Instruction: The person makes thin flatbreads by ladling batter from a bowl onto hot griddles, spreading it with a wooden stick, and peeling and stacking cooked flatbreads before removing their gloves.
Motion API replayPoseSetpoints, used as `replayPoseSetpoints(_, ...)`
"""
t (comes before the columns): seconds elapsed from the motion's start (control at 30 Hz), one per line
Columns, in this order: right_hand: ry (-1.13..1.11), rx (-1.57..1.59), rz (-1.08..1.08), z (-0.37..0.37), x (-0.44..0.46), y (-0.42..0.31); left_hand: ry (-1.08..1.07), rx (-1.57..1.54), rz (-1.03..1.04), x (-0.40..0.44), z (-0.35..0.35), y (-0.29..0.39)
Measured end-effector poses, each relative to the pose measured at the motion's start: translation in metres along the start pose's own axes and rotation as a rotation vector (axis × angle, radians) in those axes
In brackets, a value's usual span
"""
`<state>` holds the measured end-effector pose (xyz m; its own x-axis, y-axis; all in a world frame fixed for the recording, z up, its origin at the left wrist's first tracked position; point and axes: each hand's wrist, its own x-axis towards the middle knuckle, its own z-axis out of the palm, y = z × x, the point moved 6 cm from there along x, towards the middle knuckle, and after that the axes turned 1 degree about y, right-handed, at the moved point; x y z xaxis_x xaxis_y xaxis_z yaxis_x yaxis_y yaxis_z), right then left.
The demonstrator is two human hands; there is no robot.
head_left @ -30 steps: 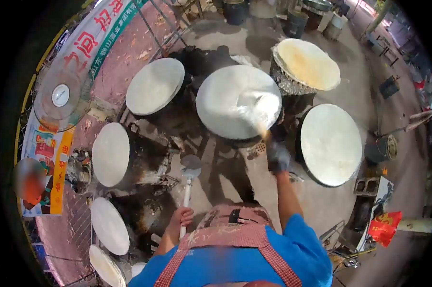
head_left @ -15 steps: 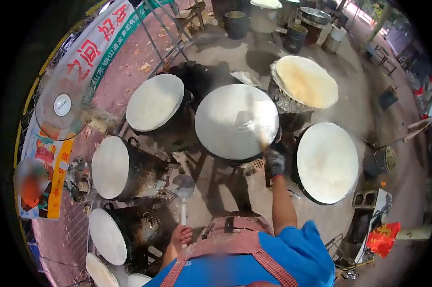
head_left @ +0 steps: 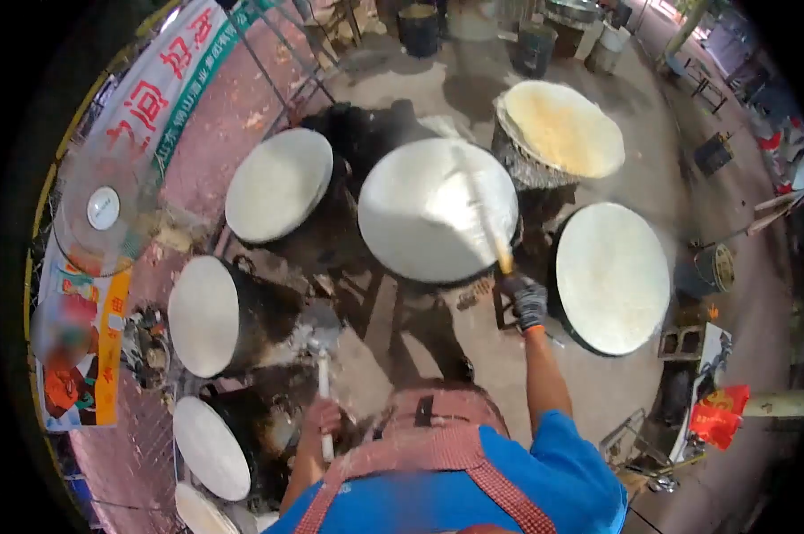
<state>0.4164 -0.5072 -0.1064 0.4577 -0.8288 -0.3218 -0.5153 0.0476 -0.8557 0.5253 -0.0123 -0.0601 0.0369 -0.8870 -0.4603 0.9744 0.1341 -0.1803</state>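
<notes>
My right hand (head_left: 528,302), in a grey glove, is closed around the wooden handle of a long scraper (head_left: 502,255). Its far end, blurred by motion, lies over the large round griddle (head_left: 402,214) in the middle, whose top carries a pale, partly shiny layer. Low on the left, my bare left hand (head_left: 323,416) grips the white handle of a ladle (head_left: 324,378). The ladle's greyish head is held out in front, beside the blackened side of a left griddle (head_left: 204,316).
More pale-topped griddles stand around me: one at the right (head_left: 612,278), one at the upper left (head_left: 279,185), others lower left. A stack of round yellowish sheets (head_left: 562,129) rests behind. A fan (head_left: 104,207) stands at far left, and a bucket (head_left: 715,267) at right.
The scraper has swung so that it points farther away across the middle griddle. My right hand shifts slightly right; my left hand and the ladle shift left. The whole view has tilted a little.
</notes>
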Motion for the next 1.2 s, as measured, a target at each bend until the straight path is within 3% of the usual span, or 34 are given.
replayPoseSetpoints(0.03, 0.119, -0.101, -0.200, -0.010, 0.034, 0.004, 0.050, 0.011, 0.005, -0.001, -0.003, 0.002)
replayPoseSetpoints(0.07, 0.269, 0.057, -0.190, -0.030, 0.045, -0.015, 0.143, -0.048, 0.066, 0.005, 0.013, 0.000)
replayPoseSetpoints(0.1, 0.264, -0.224, -0.285, -0.028, 0.051, -0.037, 0.232, -0.101, 0.132, 0.011, 0.028, -0.002)
replayPoseSetpoints(0.17, 0.233, -0.786, -0.453, -0.008, 0.049, -0.069, 0.185, -0.091, 0.056, 0.024, 0.030, 0.008)
replayPoseSetpoints(0.27, -0.154, -1.006, -0.450, -0.002, 0.022, -0.081, 0.107, -0.031, -0.070, 0.051, 0.038, 0.027)
replayPoseSetpoints(0.33, -0.078, -0.941, -0.556, -0.031, 0.002, -0.093, 0.074, -0.059, -0.081, 0.080, 0.048, 0.048)
replayPoseSetpoints(0.4, 0.122, -0.729, -0.386, -0.053, -0.014, -0.102, 0.205, 0.051, 0.038, 0.108, 0.075, 0.065)
replayPoseSetpoints(0.47, 0.063, -0.884, -0.341, -0.032, -0.010, -0.058, 0.187, 0.138, 0.058, 0.141, 0.104, 0.074)
replayPoseSetpoints(0.5, 0.096, -0.943, -0.435, -0.021, -0.008, -0.039, 0.240, 0.203, 0.093, 0.155, 0.121, 0.076)
replayPoseSetpoints(0.6, -0.051, -0.921, -0.188, -0.047, -0.042, -0.079, 0.355, 0.537, 0.299, 0.185, 0.162, 0.070)
replayPoseSetpoints(0.63, 0.061, -0.740, -0.114, -0.057, -0.049, -0.069, 0.343, 0.506, 0.336, 0.194, 0.174, 0.062)
replayPoseSetpoints(0.67, 0.066, -0.651, -0.120, -0.051, -0.053, -0.055, 0.380, 0.665, 0.430, 0.200, 0.185, 0.056)
replayPoseSetpoints(0.73, 0.090, -0.480, -0.123, -0.028, -0.048, -0.009, 0.395, 0.707, 0.426, 0.226, 0.177, 0.045)
replayPoseSetpoints(0.77, 0.356, -0.576, -0.444, -0.011, -0.054, -0.007, 0.433, 0.719, 0.430, 0.235, 0.181, 0.035)
replayPoseSetpoints(0.83, 0.376, -0.781, -0.538, 0.023, -0.098, -0.021, 0.471, 0.659, 0.390, 0.259, 0.166, 0.021)
replayPoseSetpoints(0.87, 0.137, -0.877, -0.305, 0.029, -0.112, -0.030, 0.360, 0.453, 0.218, 0.257, 0.160, 0.013)
replayPoseSetpoints(0.9, 0.092, -0.859, -0.353, 0.036, -0.109, -0.022, 0.254, 0.246, 0.054, 0.244, 0.155, 0.015)
replayPoseSetpoints(0.97, 0.128, -0.866, -0.437, 0.020, -0.140, -0.032, 0.149, 0.280, 0.039, 0.187, 0.132, 0.017)
replayPoseSetpoints(1.03, 0.067, -0.975, -0.493, 0.024, -0.150, -0.048, 0.225, 0.576, 0.206, 0.139, 0.136, 0.020)
replayPoseSetpoints(1.1, 0.214, -0.945, -0.536, 0.029, -0.164, -0.057, 0.437, 0.565, 0.201, 0.108, 0.128, 0.004)
replayPoseSetpoints(1.2, 0.332, -0.691, -0.626, 0.032, -0.172, -0.065, 0.385, 0.043, -0.106, 0.105, 0.129, -0.007)
